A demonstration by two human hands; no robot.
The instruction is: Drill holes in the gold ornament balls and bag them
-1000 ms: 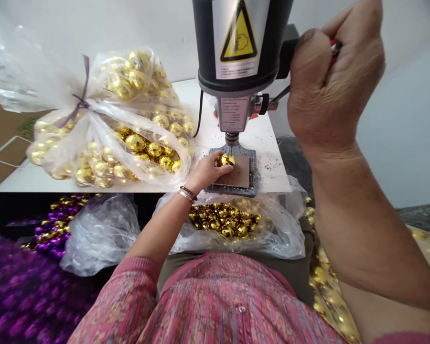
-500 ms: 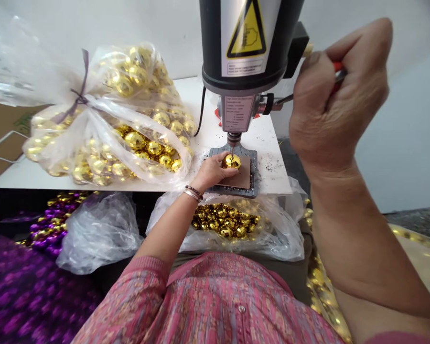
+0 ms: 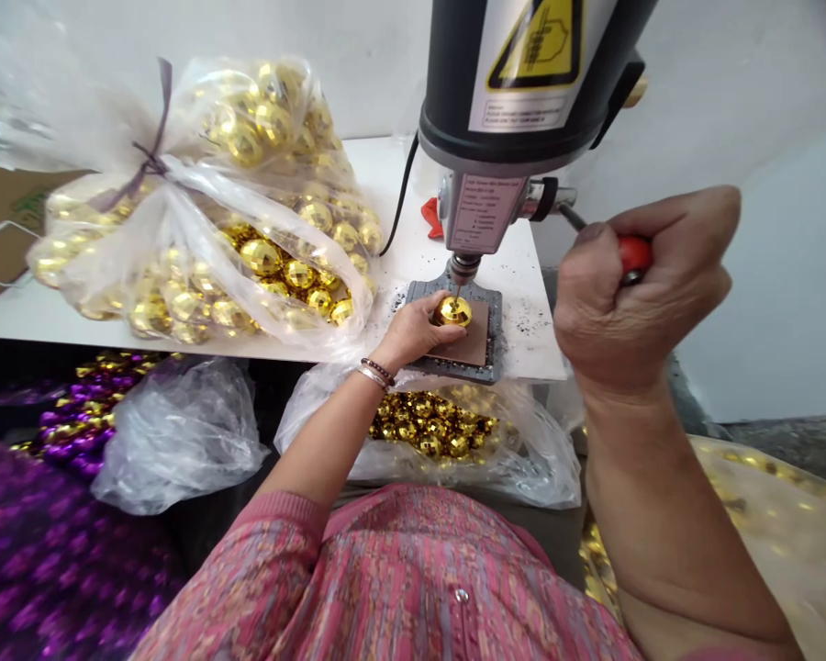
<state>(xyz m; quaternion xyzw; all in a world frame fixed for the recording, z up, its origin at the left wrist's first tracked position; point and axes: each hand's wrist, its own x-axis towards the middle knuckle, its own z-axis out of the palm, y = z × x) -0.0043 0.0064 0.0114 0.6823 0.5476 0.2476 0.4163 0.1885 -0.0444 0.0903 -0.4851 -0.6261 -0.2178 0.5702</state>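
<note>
My left hand (image 3: 413, 332), with bracelets at the wrist, holds a mirrored gold ball (image 3: 452, 311) on a brown pad (image 3: 472, 347) set on the grey metal base (image 3: 494, 335) of a bench drill (image 3: 516, 101). The thin bit in the drill chuck (image 3: 463, 268) points down at the top of the ball and appears to touch it. My right hand (image 3: 637, 289) grips the red handle (image 3: 634, 255) of the drill's feed lever, well to the right of the ball.
A tied clear plastic bag of gold balls (image 3: 262, 266) fills the left of the white table (image 3: 413, 248). Another bag of gold balls (image 3: 427, 450) lies on my lap. Purple and gold balls (image 3: 75, 413) and a plastic bag (image 3: 179, 441) lie low at left.
My right hand has dropped lower, pulling the red lever down. The chuck and bit have come down onto the ball, and the view has tilted slightly.
</note>
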